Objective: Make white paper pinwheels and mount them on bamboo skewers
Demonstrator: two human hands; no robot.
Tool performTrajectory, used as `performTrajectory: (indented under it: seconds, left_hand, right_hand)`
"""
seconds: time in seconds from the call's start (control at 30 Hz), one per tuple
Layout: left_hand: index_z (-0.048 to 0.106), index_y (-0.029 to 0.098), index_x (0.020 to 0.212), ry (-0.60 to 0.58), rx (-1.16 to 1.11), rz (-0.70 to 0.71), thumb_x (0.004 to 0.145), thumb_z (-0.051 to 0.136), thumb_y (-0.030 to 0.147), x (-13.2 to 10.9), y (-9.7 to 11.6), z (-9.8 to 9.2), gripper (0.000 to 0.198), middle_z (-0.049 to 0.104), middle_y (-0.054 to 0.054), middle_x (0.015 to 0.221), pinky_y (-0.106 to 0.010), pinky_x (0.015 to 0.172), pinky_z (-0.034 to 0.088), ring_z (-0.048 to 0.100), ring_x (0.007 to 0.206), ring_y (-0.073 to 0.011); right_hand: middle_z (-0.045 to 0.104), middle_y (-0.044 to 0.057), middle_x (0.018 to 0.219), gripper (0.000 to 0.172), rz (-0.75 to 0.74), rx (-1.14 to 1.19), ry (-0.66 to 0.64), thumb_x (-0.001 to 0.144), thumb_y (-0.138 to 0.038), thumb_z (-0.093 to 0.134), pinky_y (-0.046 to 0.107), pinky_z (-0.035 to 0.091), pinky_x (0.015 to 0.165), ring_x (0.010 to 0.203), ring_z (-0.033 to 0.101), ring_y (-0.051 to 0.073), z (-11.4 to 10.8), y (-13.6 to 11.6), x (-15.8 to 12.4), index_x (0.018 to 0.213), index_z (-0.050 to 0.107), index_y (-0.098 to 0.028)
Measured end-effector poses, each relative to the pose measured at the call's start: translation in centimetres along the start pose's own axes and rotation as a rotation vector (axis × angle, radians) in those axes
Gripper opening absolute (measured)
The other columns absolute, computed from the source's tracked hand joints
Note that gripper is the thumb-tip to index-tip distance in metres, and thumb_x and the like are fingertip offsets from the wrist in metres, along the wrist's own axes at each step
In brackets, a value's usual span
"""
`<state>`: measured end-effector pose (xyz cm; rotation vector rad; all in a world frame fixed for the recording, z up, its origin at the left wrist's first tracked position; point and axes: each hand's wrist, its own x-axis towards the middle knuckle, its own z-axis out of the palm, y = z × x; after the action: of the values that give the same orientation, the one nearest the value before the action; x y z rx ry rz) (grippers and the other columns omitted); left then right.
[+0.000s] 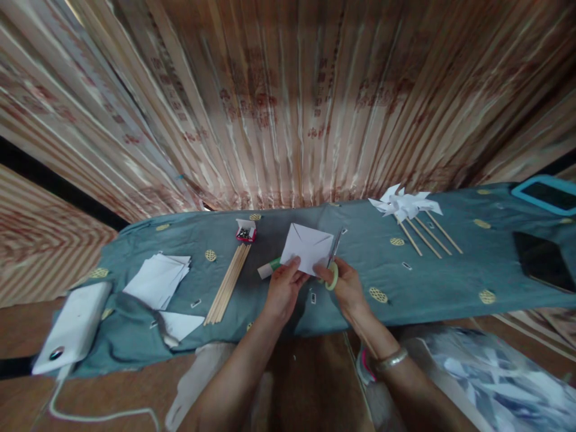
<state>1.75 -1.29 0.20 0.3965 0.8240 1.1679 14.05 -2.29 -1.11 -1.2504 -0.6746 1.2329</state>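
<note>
A white paper square point(306, 243) with cuts or creases running in from its corners is pinched at its lower left edge by my left hand point(283, 289). My right hand point(347, 287) is closed around scissors point(333, 275) with pale yellow-green handles. Their blades point up and away along the paper's right side, and my right fingertips also touch its lower right corner. Just left of the paper, partly covered, lies a green and white tube point(269, 269). A bundle of wooden sticks point(227, 285) rests farther left, below a small red open box point(246, 231) of shiny small pieces.
Paper pinwheels point(400, 203) on sticks lie at the right of the cloth-covered table point(288, 315). A dark phone point(542, 259) and a blue-framed device point(546, 193) sit beyond. Stacked paper point(157, 279) and a white power bank point(74, 327) with a cable are at left.
</note>
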Motion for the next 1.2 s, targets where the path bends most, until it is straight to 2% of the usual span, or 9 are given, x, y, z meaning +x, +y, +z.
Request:
performTrajectory:
  seconds: [0.17, 0.33, 0.43, 0.63, 0.73, 0.9, 1.2]
  left_hand:
    - [0.072, 0.014, 0.073, 0.031, 0.097, 0.095, 0.049, 0.088, 0.032, 0.2, -0.6, -0.3, 0.035, 0.073, -0.004, 0.078, -0.027, 0.074, 0.048, 0.064, 0.072, -0.0145]
    - [0.073, 0.014, 0.072, 0.059, 0.212, 0.201, 0.055, 0.082, 0.027, 0.7, -0.2, -0.6, 0.024, 0.074, -0.005, 0.075, -0.029, 0.072, 0.050, 0.065, 0.069, -0.0171]
    - [0.073, 0.014, 0.070, 0.104, 0.294, 0.269, 0.057, 0.078, 0.025, 1.0, 0.7, -1.0, 0.018, 0.073, -0.003, 0.070, -0.027, 0.065, 0.049, 0.063, 0.063, -0.0157]
    - [0.073, 0.013, 0.071, 0.143, 0.314, 0.399, 0.060, 0.077, 0.025, 1.9, 2.3, -1.7, 0.017, 0.073, -0.002, 0.074, -0.026, 0.070, 0.049, 0.065, 0.069, -0.0159]
    - [0.072, 0.014, 0.071, 0.141, 0.281, 0.415, 0.059, 0.077, 0.024, 2.0, 2.5, -1.8, 0.016, 0.073, -0.002, 0.075, -0.026, 0.070, 0.049, 0.065, 0.069, -0.0155]
    - [0.074, 0.014, 0.078, 0.130, 0.283, 0.375, 0.058, 0.078, 0.024, 2.0, 2.1, -1.7, 0.023, 0.073, -0.002, 0.074, -0.027, 0.069, 0.049, 0.064, 0.066, -0.0161]
    - [0.073, 0.015, 0.069, 0.105, 0.362, 0.308, 0.060, 0.077, 0.025, 1.3, 1.7, -1.2, 0.014, 0.071, -0.001, 0.067, -0.026, 0.066, 0.046, 0.061, 0.061, -0.0140]
  right_hand:
    - [0.071, 0.000, 0.070, 0.037, -0.039, -0.042, -0.067, 0.052, -0.040, 0.083, 0.029, 0.048, 0.063, 0.062, 0.060, 0.016, 0.5, 0.4, -0.2, 0.077, 0.065, -0.020]
    - [0.066, -0.002, 0.062, 0.036, -0.038, -0.125, -0.173, 0.057, -0.046, 0.081, 0.026, 0.045, 0.055, 0.056, 0.057, 0.014, 0.6, 0.4, -0.7, 0.075, 0.064, -0.019]
    - [0.066, 0.000, 0.063, 0.041, -0.001, -0.199, -0.251, 0.063, -0.053, 0.078, 0.026, 0.046, 0.054, 0.057, 0.058, 0.015, 0.0, 0.2, -1.5, 0.081, 0.065, -0.018]
    - [0.069, 0.003, 0.072, 0.051, 0.130, -0.339, -0.517, 0.067, -0.061, 0.072, 0.027, 0.048, 0.061, 0.063, 0.059, 0.014, -1.6, -0.2, -3.2, 0.093, 0.066, -0.017]
    - [0.067, 0.002, 0.073, 0.053, 0.185, -0.377, -0.599, 0.067, -0.061, 0.073, 0.025, 0.045, 0.060, 0.064, 0.057, 0.013, -2.0, -0.2, -3.7, 0.096, 0.065, -0.017]
    - [0.064, 0.001, 0.068, 0.053, 0.198, -0.404, -0.627, 0.068, -0.063, 0.072, 0.025, 0.045, 0.058, 0.062, 0.056, 0.013, -2.4, 0.0, -3.8, 0.093, 0.066, -0.017]
    - [0.061, 0.000, 0.064, 0.051, 0.165, -0.388, -0.601, 0.068, -0.061, 0.072, 0.023, 0.042, 0.051, 0.056, 0.051, 0.010, -2.4, 0.4, -3.5, 0.091, 0.069, -0.016]
